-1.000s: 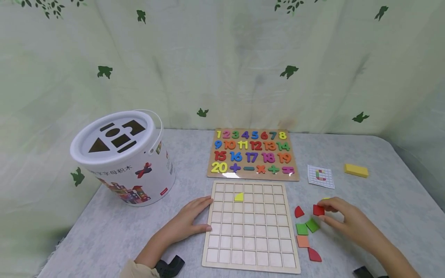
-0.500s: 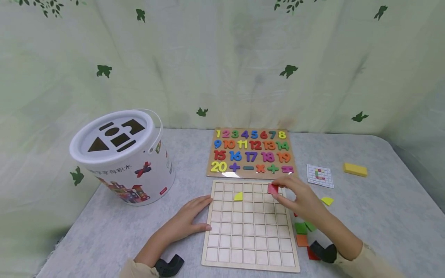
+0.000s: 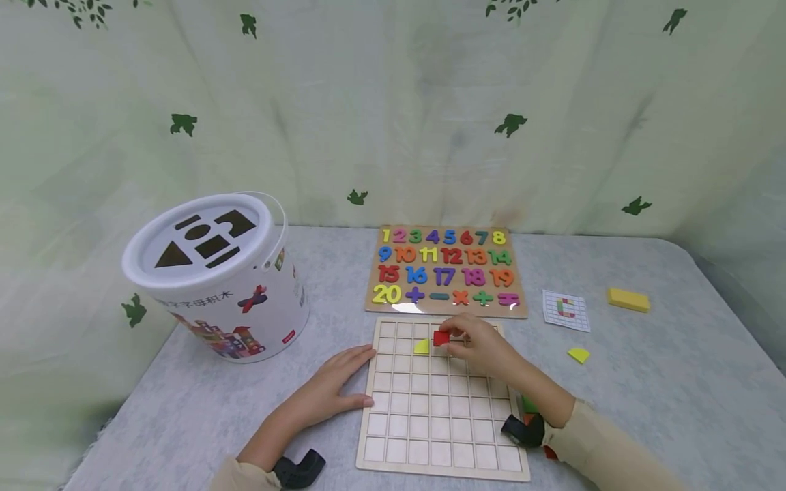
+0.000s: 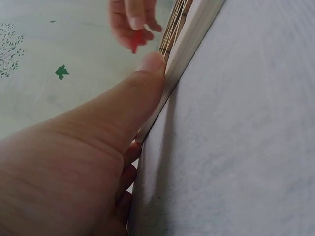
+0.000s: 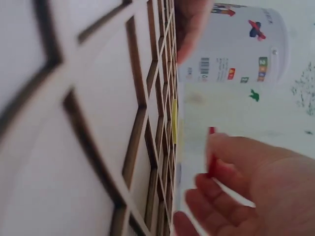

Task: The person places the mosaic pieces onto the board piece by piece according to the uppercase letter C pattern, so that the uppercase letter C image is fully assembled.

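Observation:
My right hand (image 3: 482, 348) pinches a red square tile (image 3: 441, 338) between thumb and fingers, over the upper rows of a wooden grid board (image 3: 430, 417). Just left of that tile, a yellow quarter-circle tile (image 3: 421, 347) lies in a cell of the second row. Seen from the right wrist, the red tile (image 5: 212, 167) is edge-on and apart from the grid. My left hand (image 3: 336, 383) rests at the board's left edge with fingers extended; in the left wrist view its thumb (image 4: 142, 83) touches the rim.
Behind the board lies a number puzzle (image 3: 445, 273). A white bucket (image 3: 239, 300) stands at left. To the right are a pattern card (image 3: 565, 310), a yellow block (image 3: 628, 300) and another yellow quarter-circle tile (image 3: 578, 354). Green (image 3: 529, 404) and other tiles are partly hidden under the right forearm.
My right hand has carried the red tile left from the loose tiles at the board's right side to beside the yellow tile on the grid. The left hand has stayed still.

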Tool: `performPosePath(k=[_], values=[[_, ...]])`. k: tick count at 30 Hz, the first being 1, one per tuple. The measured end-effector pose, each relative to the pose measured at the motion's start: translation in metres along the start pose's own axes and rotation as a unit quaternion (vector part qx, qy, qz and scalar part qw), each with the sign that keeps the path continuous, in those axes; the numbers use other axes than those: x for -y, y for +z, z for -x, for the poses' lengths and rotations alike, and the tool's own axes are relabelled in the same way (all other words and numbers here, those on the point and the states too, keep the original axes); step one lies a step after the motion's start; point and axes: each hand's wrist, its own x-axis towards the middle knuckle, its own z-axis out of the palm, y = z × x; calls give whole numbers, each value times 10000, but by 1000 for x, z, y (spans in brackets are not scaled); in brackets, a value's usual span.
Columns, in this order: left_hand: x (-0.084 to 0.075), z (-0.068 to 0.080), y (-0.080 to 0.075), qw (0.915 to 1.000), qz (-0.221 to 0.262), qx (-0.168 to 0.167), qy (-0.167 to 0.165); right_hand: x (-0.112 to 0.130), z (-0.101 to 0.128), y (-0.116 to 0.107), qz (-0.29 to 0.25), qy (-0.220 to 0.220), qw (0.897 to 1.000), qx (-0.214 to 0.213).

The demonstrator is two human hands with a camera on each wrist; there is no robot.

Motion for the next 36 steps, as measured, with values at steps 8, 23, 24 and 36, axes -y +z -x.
performPosePath(k=[8,23,24,36], values=[[1,0,0,10000,22,-36,72,-14,-1,8,265,234,9986,392],[0,1,0,10000,30,-22,60,-12,0,8,390,37,9981,471],[0,1,0,10000,36,-20,62,-11,0,8,384,33,9980,498],[-1,1,0,9999,13,-94,130,8,10,-12,-53,529,9971,536]])
